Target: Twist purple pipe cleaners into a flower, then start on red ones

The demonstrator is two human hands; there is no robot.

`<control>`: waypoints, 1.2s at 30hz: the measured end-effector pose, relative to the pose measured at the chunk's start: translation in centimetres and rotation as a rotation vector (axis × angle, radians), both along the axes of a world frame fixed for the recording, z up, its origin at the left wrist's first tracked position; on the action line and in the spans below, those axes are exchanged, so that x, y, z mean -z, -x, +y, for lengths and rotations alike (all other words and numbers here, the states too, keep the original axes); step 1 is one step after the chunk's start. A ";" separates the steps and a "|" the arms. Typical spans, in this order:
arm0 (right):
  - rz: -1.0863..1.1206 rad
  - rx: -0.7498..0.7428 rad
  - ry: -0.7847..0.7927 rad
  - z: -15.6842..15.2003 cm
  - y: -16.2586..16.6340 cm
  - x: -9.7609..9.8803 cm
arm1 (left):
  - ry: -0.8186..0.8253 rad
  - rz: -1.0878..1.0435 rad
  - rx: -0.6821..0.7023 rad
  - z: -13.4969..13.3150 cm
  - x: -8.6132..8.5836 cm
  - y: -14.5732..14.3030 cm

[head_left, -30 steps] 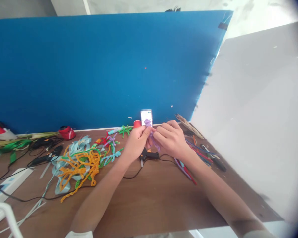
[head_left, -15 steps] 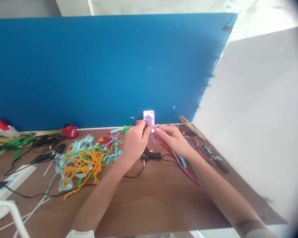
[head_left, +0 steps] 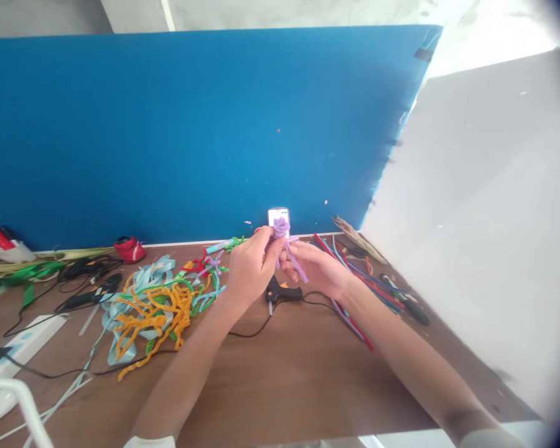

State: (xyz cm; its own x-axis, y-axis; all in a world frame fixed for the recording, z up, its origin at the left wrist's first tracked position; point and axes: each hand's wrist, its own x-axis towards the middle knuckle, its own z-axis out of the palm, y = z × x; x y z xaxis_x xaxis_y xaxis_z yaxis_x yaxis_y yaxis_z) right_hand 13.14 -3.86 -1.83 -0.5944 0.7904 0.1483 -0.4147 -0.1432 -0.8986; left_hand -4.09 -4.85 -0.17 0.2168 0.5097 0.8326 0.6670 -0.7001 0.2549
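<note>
My left hand (head_left: 251,267) is closed around a purple pipe cleaner (head_left: 282,231) twisted into a small curled flower shape at its top. My right hand (head_left: 318,269) pinches the loose purple stem (head_left: 298,269) just below it, fingers pressed together. Both hands meet above the brown table (head_left: 280,373), near the blue partition. A black glue gun (head_left: 284,292) lies on the table right under the hands, its cord running toward me.
A phone (head_left: 279,215) leans on the blue board (head_left: 191,137). A tangle of orange, light-blue and green pipe cleaners (head_left: 154,308) lies left. Straight coloured pipe cleaners (head_left: 354,274) lie right. A white power strip (head_left: 14,342) and black cables sit far left; a white panel (head_left: 485,205) stands right.
My right hand has turned palm up and dropped slightly, drawing the purple stem down. The curled purple top now stands higher above my left fingers.
</note>
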 end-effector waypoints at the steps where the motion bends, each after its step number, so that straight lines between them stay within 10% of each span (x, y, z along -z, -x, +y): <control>1: 0.003 0.013 -0.005 0.0 0.1 0.1 | -0.003 -0.003 0.001 0.0 0.0 0.0; 36: -0.063 0.261 -0.225 -0.4 -0.6 -0.7 | 0.205 0.156 0.051 -0.1 -0.2 0.5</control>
State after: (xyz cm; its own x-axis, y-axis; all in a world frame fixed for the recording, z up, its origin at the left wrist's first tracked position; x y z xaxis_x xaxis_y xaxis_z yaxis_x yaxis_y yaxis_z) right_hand 13.72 -4.22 -1.15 -0.3904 0.8686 0.3052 -0.3540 0.1643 -0.9207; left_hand -4.60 -4.93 0.06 0.3644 0.6494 0.6675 0.6745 -0.6782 0.2916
